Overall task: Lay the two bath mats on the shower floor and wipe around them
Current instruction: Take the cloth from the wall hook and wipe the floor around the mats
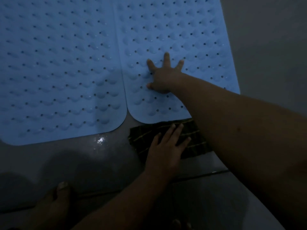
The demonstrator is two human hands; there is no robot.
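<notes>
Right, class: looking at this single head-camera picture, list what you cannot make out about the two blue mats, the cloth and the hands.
- Left pale blue perforated rubber mat: far and left ends cut off by the frame.
- Right pale blue perforated rubber mat: near right corner hidden by the right forearm.
- Dark checked cloth: its right part is hidden by that forearm, its middle by the left hand.
- Right hand: palm contact unseen.
</notes>
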